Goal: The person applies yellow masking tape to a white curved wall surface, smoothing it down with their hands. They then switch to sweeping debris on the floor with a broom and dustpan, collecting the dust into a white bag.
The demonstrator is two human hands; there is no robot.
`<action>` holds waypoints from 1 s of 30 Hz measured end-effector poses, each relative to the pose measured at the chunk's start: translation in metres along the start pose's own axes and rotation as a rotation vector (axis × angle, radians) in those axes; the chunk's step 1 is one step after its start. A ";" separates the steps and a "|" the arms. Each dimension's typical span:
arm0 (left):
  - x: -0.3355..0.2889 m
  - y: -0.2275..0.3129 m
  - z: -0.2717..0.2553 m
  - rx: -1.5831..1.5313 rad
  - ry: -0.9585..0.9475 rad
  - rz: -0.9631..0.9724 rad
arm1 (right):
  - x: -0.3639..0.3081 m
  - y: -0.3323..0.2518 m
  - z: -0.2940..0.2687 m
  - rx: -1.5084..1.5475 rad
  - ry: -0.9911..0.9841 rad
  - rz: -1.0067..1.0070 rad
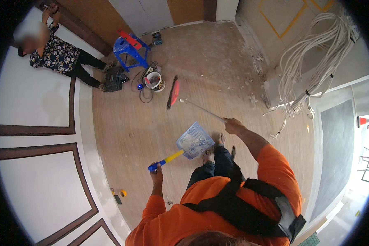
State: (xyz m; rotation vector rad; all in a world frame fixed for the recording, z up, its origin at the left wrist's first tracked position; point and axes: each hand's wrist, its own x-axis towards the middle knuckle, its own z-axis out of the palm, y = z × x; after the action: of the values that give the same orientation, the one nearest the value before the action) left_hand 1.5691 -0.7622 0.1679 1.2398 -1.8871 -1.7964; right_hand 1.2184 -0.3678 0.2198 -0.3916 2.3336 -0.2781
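My left hand is closed round the blue grip of a long-handled dustpan. The dustpan has a yellow shaft and a pale blue, dirt-streaked pan, which sits just in front of my feet. In my right hand is the thin, light-coloured pole of a broom, reaching out ahead and to the left. Its red head with dark bristles is at the pole's far end, beyond the pan. Whether the bristles touch the floor I cannot tell.
A blue stool bears a red tool. Near it are a bucket, cords, a dark tool case and a power tool. Another person works at the left wall. Bundled cables hang at right. Yellow tape lies left.
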 end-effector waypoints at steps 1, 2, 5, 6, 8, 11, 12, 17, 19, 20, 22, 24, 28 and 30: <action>-0.011 0.007 -0.008 -0.005 0.028 -0.033 | 0.010 -0.023 -0.019 -0.023 -0.073 -0.013; -0.015 0.025 -0.005 -0.011 0.021 -0.060 | 0.027 -0.020 -0.019 -0.114 -0.056 -0.031; -0.003 0.042 0.013 -0.067 0.041 -0.066 | 0.090 0.013 -0.002 -0.286 -0.005 -0.085; -0.011 0.042 0.008 -0.097 0.098 -0.064 | 0.099 0.011 -0.005 -0.345 -0.003 -0.141; -0.014 0.039 0.005 -0.134 0.180 -0.064 | 0.106 0.020 -0.023 -0.336 0.009 -0.124; -0.003 0.049 0.013 -0.139 0.251 -0.105 | 0.108 0.073 -0.059 -0.360 -0.068 0.012; 0.003 0.053 0.011 -0.144 0.214 -0.093 | 0.101 0.091 -0.076 -0.362 -0.070 0.068; 0.039 0.090 0.053 -0.198 0.259 -0.077 | 0.051 0.195 -0.144 -0.383 0.050 0.159; 0.063 0.112 0.072 -0.217 0.269 -0.105 | 0.040 0.201 -0.167 -0.312 -0.059 0.211; 0.075 0.121 0.084 -0.192 0.305 -0.113 | 0.032 0.205 -0.176 -0.270 -0.106 0.249; 0.098 0.136 0.102 -0.183 0.293 -0.109 | 0.023 0.212 -0.179 -0.072 -0.042 0.250; 0.128 0.142 0.119 -0.174 0.238 -0.076 | 0.017 0.226 -0.170 0.144 0.033 0.221; 0.197 0.173 0.164 -0.165 0.171 -0.068 | 0.047 0.182 -0.208 0.370 0.091 0.273; 0.239 0.186 0.192 -0.194 0.145 -0.061 | 0.074 0.170 -0.226 0.372 0.181 0.228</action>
State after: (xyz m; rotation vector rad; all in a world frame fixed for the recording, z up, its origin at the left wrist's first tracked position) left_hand 1.2188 -0.8228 0.2115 1.3296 -1.5731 -1.8172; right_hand 0.9751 -0.2172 0.2781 0.0843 2.4059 -0.6435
